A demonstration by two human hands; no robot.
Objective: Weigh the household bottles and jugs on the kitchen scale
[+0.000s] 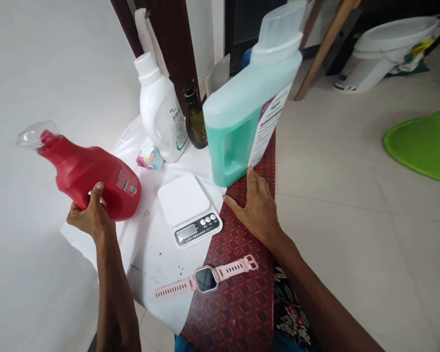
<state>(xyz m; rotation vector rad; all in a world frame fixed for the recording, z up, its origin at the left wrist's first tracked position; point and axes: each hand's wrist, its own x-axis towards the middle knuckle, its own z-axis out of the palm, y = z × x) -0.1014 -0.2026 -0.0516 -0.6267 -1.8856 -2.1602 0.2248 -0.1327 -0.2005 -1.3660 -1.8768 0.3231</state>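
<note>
My left hand (90, 212) is closed round the base of a red detergent bottle (91, 173), held tilted with its clear cap (33, 136) pointing up and left. My right hand (256, 203) lies with fingers spread against the bottom of a big jug of green liquid (242, 107), which leans on the table's right side. A small white kitchen scale (188, 208) sits between the two hands. A pink smartwatch (207, 278) lies flat nearer to me.
A white detergent bottle (161, 115), a dark glass pump bottle (195, 120) and a small colourful packet (149, 156) stand at the back. White paper (146, 244) covers the red patterned table (238, 303). On the tiled floor are a green mat (425, 144) and a white bucket (385, 51).
</note>
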